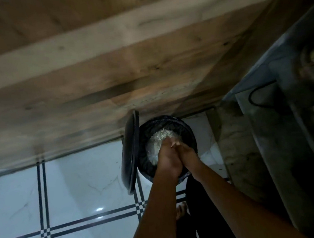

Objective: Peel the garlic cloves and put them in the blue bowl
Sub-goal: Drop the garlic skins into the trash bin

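Hands meet palm to palm over a round black waste bin [189, 135] lined with a dark plastic bag, standing on the floor. The left hand [168, 160] and the right hand [187, 154] press flat against each other, fingers pointing down and away toward the bin's mouth; the picture is blurred there, so whether either grip is closed on anything cannot be told, though the fingers look fairly straight. Just beyond the fingertips, inside the bin, lies a heap of pale whitish scraps [159, 143], too blurred to tell apart. Both bare forearms reach forward from the lower edge of the frame, converging at the wrists. The bin's black hinged lid [130, 153] stands upright at its left side. The bin sits on a glossy white tiled floor [72, 183] with dark double lines, against a brown wooden panel [91, 77]. A grey stone surface [278, 127] runs along the right. A bare foot [181, 209] shows below the arms. No garlic cloves or blue bowl can be made out.
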`<action>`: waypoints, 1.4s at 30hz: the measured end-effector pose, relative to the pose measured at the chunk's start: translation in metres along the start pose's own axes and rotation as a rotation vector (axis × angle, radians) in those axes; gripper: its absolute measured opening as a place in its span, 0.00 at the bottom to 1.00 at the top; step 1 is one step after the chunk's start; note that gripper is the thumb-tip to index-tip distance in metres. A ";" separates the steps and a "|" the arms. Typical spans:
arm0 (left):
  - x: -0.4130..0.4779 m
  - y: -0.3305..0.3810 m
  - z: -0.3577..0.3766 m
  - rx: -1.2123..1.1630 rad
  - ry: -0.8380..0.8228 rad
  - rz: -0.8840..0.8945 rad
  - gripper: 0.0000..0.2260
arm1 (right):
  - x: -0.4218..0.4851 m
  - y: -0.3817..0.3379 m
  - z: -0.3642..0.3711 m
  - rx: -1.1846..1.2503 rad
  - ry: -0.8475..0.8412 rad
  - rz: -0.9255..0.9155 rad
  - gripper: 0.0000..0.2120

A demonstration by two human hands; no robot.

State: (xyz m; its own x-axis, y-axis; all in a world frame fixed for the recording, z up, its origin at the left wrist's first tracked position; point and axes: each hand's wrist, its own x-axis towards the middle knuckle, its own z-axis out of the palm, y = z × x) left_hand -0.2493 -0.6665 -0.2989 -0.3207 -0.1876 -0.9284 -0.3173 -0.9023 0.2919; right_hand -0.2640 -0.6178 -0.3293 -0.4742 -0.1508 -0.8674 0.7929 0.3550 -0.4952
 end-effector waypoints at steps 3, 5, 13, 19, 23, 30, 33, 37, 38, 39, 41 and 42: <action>-0.054 0.014 -0.003 0.066 -0.053 0.142 0.21 | -0.059 -0.024 -0.020 0.066 -0.009 -0.025 0.16; -0.099 0.019 0.002 0.107 -0.109 0.180 0.20 | -0.109 -0.042 -0.036 0.162 -0.018 -0.069 0.19; -0.272 -0.021 0.068 0.418 -0.375 0.320 0.16 | -0.294 -0.071 -0.150 0.557 0.115 -0.362 0.15; -0.352 -0.112 0.141 0.628 -0.649 0.366 0.11 | -0.384 -0.045 -0.263 0.789 0.332 -0.566 0.16; -0.400 -0.203 0.173 0.785 -0.798 0.363 0.10 | -0.439 0.006 -0.343 0.901 0.501 -0.638 0.13; -0.464 -0.381 0.183 0.909 -0.974 0.222 0.09 | -0.515 0.129 -0.467 0.997 0.720 -0.679 0.06; -0.483 -0.450 0.177 1.017 -1.017 0.161 0.09 | -0.536 0.183 -0.508 1.010 0.793 -0.657 0.05; -0.496 -0.506 0.175 1.146 -0.989 0.155 0.07 | -0.554 0.239 -0.546 0.980 0.896 -0.612 0.05; -0.497 -0.515 0.175 1.181 -0.971 0.167 0.07 | -0.557 0.251 -0.552 0.943 0.930 -0.576 0.04; -0.496 -0.522 0.175 1.207 -0.959 0.182 0.07 | -0.559 0.261 -0.556 0.897 0.962 -0.541 0.04; -0.494 -0.534 0.177 1.233 -0.941 0.222 0.11 | -0.557 0.279 -0.564 0.767 1.028 -0.464 0.08; -0.492 -0.539 0.179 1.229 -0.932 0.234 0.12 | -0.555 0.286 -0.566 0.667 1.075 -0.419 0.09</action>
State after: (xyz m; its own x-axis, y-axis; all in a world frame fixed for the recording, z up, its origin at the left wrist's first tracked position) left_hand -0.0797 -0.0183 0.0420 -0.7379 0.4446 -0.5079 -0.5419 0.0585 0.8384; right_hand 0.0094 0.0897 0.0383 -0.5458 0.7711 -0.3279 0.4019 -0.1025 -0.9099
